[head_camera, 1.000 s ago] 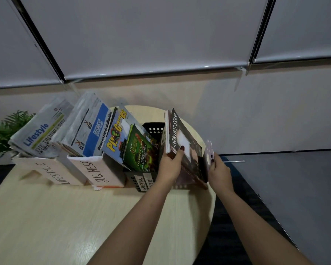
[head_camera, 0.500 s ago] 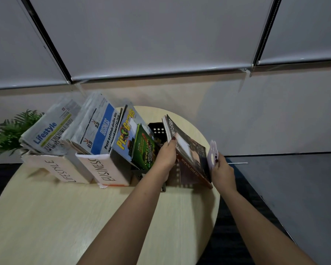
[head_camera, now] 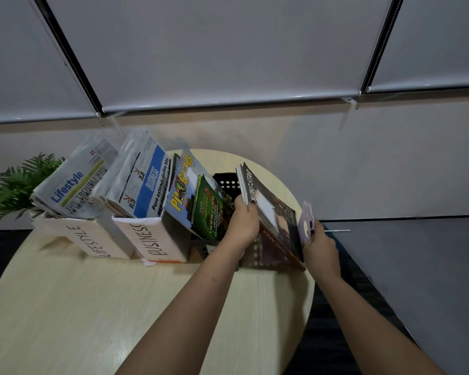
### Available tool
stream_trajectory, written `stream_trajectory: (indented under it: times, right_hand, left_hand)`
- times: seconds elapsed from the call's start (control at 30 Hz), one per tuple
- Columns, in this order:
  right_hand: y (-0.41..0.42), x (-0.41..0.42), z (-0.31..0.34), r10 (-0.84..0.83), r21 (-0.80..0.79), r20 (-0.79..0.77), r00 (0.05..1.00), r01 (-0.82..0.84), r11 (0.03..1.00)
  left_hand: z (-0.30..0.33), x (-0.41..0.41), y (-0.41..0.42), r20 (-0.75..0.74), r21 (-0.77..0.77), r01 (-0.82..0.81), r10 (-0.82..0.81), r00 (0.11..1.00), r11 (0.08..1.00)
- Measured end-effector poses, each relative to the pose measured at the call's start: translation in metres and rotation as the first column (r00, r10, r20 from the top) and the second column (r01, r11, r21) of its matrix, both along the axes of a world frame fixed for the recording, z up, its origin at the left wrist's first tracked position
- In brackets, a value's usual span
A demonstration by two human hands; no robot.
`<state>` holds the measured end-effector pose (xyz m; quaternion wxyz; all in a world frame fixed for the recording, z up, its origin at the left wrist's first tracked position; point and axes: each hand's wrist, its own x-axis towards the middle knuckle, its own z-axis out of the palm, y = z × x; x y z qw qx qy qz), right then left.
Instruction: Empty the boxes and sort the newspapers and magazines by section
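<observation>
Round light-wood table (head_camera: 65,307), pale grain. Green fern-like plant (head_camera: 14,185) beyond table's far-left edge, partly hidden. Grey roller blinds (head_camera: 214,50) across wall behind, split by dark vertical frames (head_camera: 71,58). Beige wall strip (head_camera: 336,158) below blinds. Dark floor (head_camera: 322,334) off table's right edge.

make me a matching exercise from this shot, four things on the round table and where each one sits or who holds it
Things:
1. Lifestyle newspaper
2. blue-banded Business newspaper
3. dark Morning Star magazine
4. green-covered magazine

Places:
A. gripped at its top edge by the left hand
B. in the white box lettered LIFESTYLE
C. leaning in the black perforated basket, left of the left hand
D. in the white box lettered BUSINESS

Pairs: 1-B, 2-D, 3-A, 4-C
</observation>
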<state>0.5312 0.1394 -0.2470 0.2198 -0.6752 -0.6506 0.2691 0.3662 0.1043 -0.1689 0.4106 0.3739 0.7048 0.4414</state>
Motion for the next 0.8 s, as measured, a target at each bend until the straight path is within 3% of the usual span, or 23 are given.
stream_trajectory:
  times: [0.17,0.37,0.6,0.8]
  right_hand:
    - [-0.003,-0.001,0.001,0.000,-0.002,0.022,1.000,0.000,1.000]
    - [-0.003,-0.001,0.003,0.006,-0.035,0.011,1.000,-0.006,0.999]
    - [-0.002,-0.001,0.011,0.002,-0.084,-0.022,1.000,-0.004,0.996]
    - [-0.004,-0.013,0.024,-0.023,0.007,-0.108,0.994,0.024,1.000]
  left_hand:
    - [0.001,-0.003,-0.001,-0.185,0.008,0.014,-0.012,0.983,1.000]
    - [0.003,-0.004,-0.007,-0.205,0.062,0.018,-0.004,0.979,0.998]
    - [0.018,-0.013,-0.011,-0.364,0.003,0.083,-0.077,0.928,0.997]
    - [0.025,-0.021,-0.020,-0.354,-0.005,0.104,-0.099,0.930,0.995]
